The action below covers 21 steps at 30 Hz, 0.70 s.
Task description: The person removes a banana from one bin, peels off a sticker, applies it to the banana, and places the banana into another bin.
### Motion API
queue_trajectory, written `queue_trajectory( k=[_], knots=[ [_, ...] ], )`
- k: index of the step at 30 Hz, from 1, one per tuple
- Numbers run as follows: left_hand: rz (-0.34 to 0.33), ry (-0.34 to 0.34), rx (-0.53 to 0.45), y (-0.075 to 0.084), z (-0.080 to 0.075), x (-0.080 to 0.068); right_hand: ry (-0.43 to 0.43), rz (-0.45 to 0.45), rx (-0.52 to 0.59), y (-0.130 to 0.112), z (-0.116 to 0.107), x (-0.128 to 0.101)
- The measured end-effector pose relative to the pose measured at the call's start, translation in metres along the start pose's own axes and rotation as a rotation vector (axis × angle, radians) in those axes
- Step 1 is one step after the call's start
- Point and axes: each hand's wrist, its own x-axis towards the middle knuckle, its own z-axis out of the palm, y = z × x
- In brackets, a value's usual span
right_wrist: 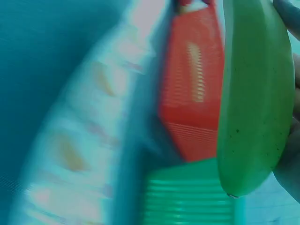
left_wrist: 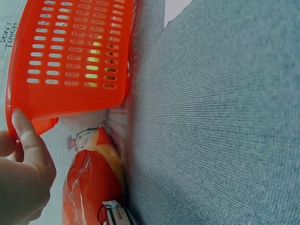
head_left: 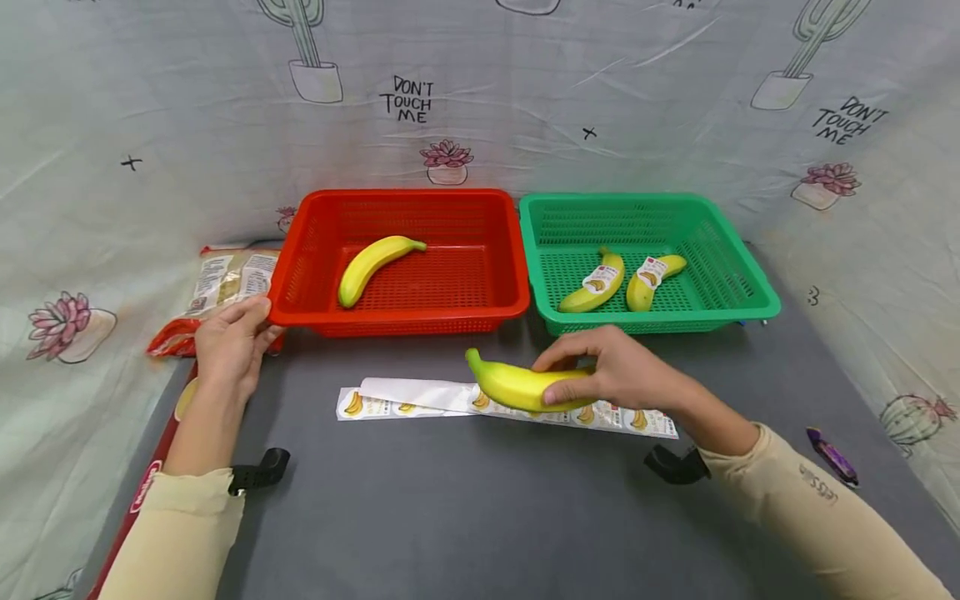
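My right hand [head_left: 626, 371] holds a yellow banana [head_left: 513, 387], thumb on its near side and fingers over the far side. The banana's stem end points left, above a strip of banana stickers [head_left: 420, 396] on the grey table. In the right wrist view the held banana [right_wrist: 255, 98] shows no sticker. At its front left corner, a red basket [head_left: 405, 318] is pinched by my left hand [head_left: 232, 342]. One banana [head_left: 371, 265] lies in that basket. Beside it, a green basket [head_left: 675, 319] contains two bananas, each wearing a white sticker [head_left: 600, 280].
A red and clear plastic packet [head_left: 228, 279] lies left of the red basket, behind my left hand. A small purple wrapper [head_left: 832, 457] is near the table's right edge. Printed cloth [head_left: 480, 100] hangs behind the baskets and along both sides.
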Motion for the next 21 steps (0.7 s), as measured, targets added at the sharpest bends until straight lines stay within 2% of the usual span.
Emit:
queue_trajectory(
  k=[5, 9, 14, 21],
  knots=[
    [-0.003, 0.015, -0.038, 0.000, -0.001, 0.000, -0.025, 0.022, 0.014, 0.025, 0.043, -0.019],
    [0.011, 0.013, -0.053, -0.001, 0.000, 0.000, -0.051, 0.029, 0.014, 0.038, 0.065, -0.024],
    [0.009, 0.021, -0.055, -0.001, 0.002, 0.000, -0.065, 0.057, 0.030, 0.045, 0.077, -0.026],
    [0.015, 0.037, -0.037, 0.000, 0.005, 0.002, -0.058, 0.063, 0.015, 0.045, 0.078, -0.027]
  ],
)
